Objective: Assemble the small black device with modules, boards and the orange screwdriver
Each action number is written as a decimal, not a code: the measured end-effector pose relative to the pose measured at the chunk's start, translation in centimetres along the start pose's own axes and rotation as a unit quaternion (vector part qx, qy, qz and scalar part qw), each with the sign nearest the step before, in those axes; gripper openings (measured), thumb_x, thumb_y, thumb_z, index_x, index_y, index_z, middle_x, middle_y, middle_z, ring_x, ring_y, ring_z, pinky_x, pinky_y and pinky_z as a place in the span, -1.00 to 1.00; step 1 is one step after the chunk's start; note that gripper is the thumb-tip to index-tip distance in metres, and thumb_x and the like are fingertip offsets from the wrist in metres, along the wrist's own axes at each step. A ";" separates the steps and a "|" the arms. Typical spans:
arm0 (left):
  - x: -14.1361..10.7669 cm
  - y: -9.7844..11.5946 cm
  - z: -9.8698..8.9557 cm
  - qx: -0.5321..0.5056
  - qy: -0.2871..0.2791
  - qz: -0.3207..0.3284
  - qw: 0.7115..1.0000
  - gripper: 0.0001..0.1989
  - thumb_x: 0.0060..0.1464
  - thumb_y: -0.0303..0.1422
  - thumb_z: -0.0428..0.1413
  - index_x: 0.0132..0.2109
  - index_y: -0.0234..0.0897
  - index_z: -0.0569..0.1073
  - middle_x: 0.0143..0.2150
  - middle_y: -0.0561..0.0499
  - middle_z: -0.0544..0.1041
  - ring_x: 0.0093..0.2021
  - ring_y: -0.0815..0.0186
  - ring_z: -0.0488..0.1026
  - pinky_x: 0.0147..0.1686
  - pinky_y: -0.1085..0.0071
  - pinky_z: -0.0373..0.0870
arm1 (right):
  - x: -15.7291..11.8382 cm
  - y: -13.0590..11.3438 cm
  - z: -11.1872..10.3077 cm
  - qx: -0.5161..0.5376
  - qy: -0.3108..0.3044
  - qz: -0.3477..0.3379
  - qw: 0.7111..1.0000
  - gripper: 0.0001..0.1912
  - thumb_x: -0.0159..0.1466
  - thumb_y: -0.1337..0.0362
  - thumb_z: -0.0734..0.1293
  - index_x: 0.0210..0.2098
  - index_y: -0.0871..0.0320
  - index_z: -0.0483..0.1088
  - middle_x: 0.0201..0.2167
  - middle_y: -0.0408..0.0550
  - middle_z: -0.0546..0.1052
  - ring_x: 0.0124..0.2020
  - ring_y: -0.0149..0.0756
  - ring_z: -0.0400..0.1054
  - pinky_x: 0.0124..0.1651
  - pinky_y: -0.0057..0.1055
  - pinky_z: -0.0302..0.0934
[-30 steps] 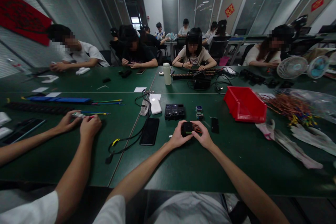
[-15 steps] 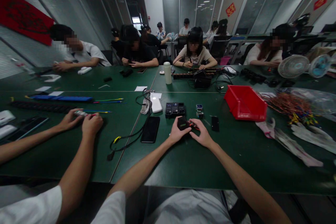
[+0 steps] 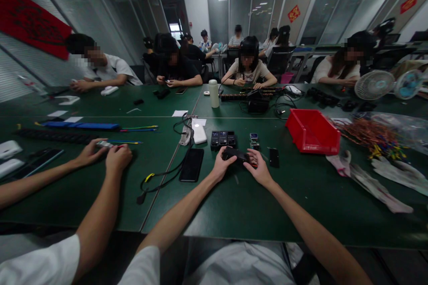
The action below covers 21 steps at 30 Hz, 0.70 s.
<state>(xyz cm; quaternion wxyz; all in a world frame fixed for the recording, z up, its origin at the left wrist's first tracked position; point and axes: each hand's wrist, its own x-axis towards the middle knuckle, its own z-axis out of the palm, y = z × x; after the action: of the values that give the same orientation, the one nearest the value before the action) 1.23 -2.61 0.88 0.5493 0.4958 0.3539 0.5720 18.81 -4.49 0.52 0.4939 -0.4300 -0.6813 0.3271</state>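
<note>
Between my two hands is a black oblong part (image 3: 236, 154), held just above the green table. My left hand (image 3: 221, 165) grips its left end, thumb along the near side. Fingers of my right hand (image 3: 260, 169) close round the right end, where a small bit of orange-red shows. What exactly this part is, I cannot make out. Just behind it sits a black compartmented block (image 3: 223, 139). To the right of that block lie small modules with a little screen (image 3: 254, 139), and beside my right hand is a thin black rectangular piece (image 3: 274, 157).
A red bin (image 3: 312, 131) stands to the right, near gloves (image 3: 374, 185) and a heap of copper wires (image 3: 371, 133). Left of my hands lie a black phone (image 3: 191, 164), a white device (image 3: 199, 132) and black cables (image 3: 163, 173). A co-worker's hands (image 3: 107, 153) work at the left.
The black part has turned in my hands and now lies lengthwise between them. My right hand has shifted slightly right, and its fingers have moved to the part's end.
</note>
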 end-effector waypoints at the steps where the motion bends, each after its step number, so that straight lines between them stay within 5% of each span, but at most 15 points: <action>1: 0.0 0.2 -0.1 0.034 0.000 0.011 0.999 -0.51 -0.17 -0.26 0.24 -0.07 -0.28 0.30 -0.18 -0.01 0.43 -0.14 0.30 0.38 -0.08 0.36 0.26 | 0.0 0.2 -0.1 0.002 0.012 0.001 1.000 -0.45 0.15 0.21 0.31 0.10 0.09 0.10 -0.11 0.05 0.38 -0.21 -0.25 0.37 -0.12 -0.26 0.29; 11: 0.1 0.0 -0.4 0.227 -0.098 0.054 0.967 -0.53 -0.15 -0.14 0.19 -0.11 -0.31 0.35 -0.24 0.01 0.41 -0.22 0.30 0.35 -0.17 0.37 0.28 | 0.2 0.5 -2.0 -0.063 0.019 -0.048 0.997 -0.45 0.17 0.19 0.31 0.12 0.05 0.11 0.03 0.06 0.35 -0.20 -0.24 0.33 -0.15 -0.27 0.28; 16: 0.1 0.4 0.0 0.250 -0.186 0.061 0.948 -0.49 -0.09 -0.15 0.15 0.00 -0.29 0.34 -0.11 -0.05 0.43 -0.12 0.24 0.37 -0.06 0.29 0.27 | 0.3 -0.3 -2.4 -0.048 -0.011 -0.059 0.997 -0.45 0.19 0.20 0.30 0.13 0.03 0.09 0.07 0.04 0.34 -0.06 -0.20 0.31 -0.12 -0.26 0.26; 21: 0.4 0.7 0.3 0.241 -0.198 0.083 0.946 -0.44 -0.09 -0.19 0.16 0.07 -0.27 0.29 -0.02 -0.08 0.39 -0.02 0.20 0.33 0.02 0.25 0.21 | 0.2 -0.7 -2.0 -0.017 -0.027 -0.055 0.998 -0.51 0.21 0.22 0.26 0.12 0.01 0.11 0.11 0.01 0.30 0.10 -0.19 0.20 0.00 -0.23 0.22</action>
<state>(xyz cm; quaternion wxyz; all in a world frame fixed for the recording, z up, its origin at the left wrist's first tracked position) 1.41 -2.35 1.68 0.4230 0.7446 0.3229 0.4030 20.56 -4.60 1.79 0.4850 -0.3910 -0.7228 0.2990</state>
